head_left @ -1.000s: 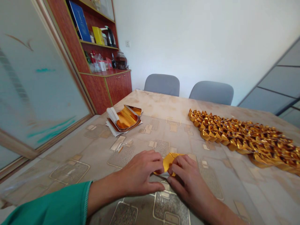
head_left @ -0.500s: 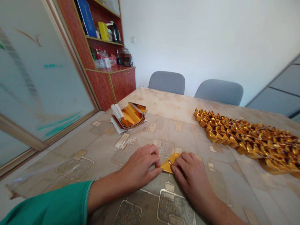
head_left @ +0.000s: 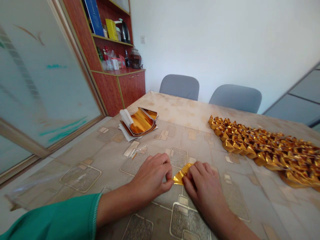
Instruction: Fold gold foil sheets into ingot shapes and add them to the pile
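Observation:
A small folded piece of gold foil paper (head_left: 182,175) is held just above the patterned tablecloth (head_left: 135,196), between my two hands. My left hand (head_left: 155,173) pinches its left corner between thumb and forefinger. On the right side, the fingers and thumb of my right hand (head_left: 203,180) are closed over the paper and hide that end of it. To the far left lies a stack of gold foil sheets (head_left: 142,122), its top sheets curled up. Rows of folded gold paper pieces (head_left: 262,143) stand close together on the right of the table.
Two grey chairs (head_left: 179,86) stand at the table's far side, before a white wall (head_left: 200,36). A red-brown cabinet (head_left: 132,88) with bottles and a kettle is at the back left. A frosted sliding door (head_left: 50,76) runs along the left.
The gold paper between my hands looks more creased and narrower, and the small slit on its face no longer shows. Both hands keep nearly the same place. The view has shifted slightly.

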A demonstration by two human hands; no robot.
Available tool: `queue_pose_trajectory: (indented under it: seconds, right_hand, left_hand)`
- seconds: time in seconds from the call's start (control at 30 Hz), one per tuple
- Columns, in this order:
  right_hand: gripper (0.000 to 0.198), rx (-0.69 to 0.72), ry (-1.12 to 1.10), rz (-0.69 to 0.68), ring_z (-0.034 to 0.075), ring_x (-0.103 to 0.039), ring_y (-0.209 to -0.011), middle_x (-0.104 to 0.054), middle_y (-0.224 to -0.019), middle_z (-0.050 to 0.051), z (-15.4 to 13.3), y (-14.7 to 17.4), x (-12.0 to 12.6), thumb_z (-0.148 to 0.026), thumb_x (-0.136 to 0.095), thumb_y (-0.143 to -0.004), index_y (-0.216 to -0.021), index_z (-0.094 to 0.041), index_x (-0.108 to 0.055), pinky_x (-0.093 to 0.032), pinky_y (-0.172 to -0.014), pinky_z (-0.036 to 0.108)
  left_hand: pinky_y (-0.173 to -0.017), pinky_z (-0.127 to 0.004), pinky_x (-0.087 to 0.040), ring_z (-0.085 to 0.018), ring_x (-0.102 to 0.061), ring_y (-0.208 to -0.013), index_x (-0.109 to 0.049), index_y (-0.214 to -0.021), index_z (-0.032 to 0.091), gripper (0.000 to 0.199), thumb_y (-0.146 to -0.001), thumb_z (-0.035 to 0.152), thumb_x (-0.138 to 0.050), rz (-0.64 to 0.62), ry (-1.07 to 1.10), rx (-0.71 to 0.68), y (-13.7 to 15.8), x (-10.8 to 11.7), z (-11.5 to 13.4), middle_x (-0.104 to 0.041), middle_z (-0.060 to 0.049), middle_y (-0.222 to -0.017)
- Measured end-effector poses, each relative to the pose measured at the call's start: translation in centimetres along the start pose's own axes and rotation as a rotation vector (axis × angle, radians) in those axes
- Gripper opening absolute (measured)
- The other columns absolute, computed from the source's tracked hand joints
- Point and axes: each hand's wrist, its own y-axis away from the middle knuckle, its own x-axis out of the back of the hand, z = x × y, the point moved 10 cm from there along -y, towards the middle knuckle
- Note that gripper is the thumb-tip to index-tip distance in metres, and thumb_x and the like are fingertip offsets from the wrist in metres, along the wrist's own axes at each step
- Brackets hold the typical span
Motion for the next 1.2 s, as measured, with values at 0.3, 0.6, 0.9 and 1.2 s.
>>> queue_pose_trajectory:
  seconds: [0.3, 0.6, 0.9, 1.2]
  right_hand:
    - [0.012, 0.006, -0.019, 0.027, 0.027, -0.052, -0.080, -0.058, -0.082, 0.004, 0.2, 0.1, 0.2, -0.023, -0.063, -0.086, -0.082, -0.022, -0.051, -0.036, -0.070, 0.039]
    - [0.014, 0.003, 0.018, 0.058, 0.026, -0.053, -0.081, -0.060, -0.084, 0.005, 0.0, 0.1, 0.4, -0.021, -0.064, -0.085, -0.082, -0.022, -0.050, -0.038, -0.071, 0.039]
    - [0.016, 0.098, -0.097, 0.029, 0.024, -0.054, -0.083, -0.060, -0.090, 0.004, 0.5, 0.8, 0.6, -0.018, -0.064, -0.089, -0.086, -0.023, -0.049, -0.044, -0.071, 0.036]
    - [0.010, 0.132, -0.157, -0.065, 0.026, -0.053, -0.089, -0.061, -0.093, 0.005, 0.9, 0.7, 0.0, -0.019, -0.066, -0.090, -0.088, -0.021, -0.056, -0.044, -0.075, 0.040]
  left_hand:
    - [-0.081, -0.033, -0.044, -0.021, -0.056, -0.097, -0.060, -0.100, 0.020, 0.017, -0.085, 0.022, -0.069, 0.065, 0.034, -0.128, -0.2, 1.3, 0.9, -0.063, -0.002, -0.101]
    - [-0.082, -0.034, -0.046, -0.021, -0.058, -0.090, -0.060, -0.114, 0.016, 0.021, -0.099, 0.019, -0.046, 0.038, -0.355, -0.503, 3.1, -2.1, 5.8, -0.066, -0.007, -0.099]
    - [-0.086, -0.040, -0.045, -0.023, -0.058, -0.094, -0.061, -0.119, 0.016, 0.025, -0.096, 0.021, -0.051, 0.116, -0.247, -0.374, 4.2, -0.4, 4.8, -0.068, -0.007, -0.116]
    - [-0.097, -0.047, -0.036, -0.024, -0.057, -0.097, -0.058, -0.126, 0.018, 0.030, -0.098, 0.021, -0.049, 0.130, -0.262, -0.378, 5.4, 0.3, 4.3, -0.068, -0.005, -0.123]
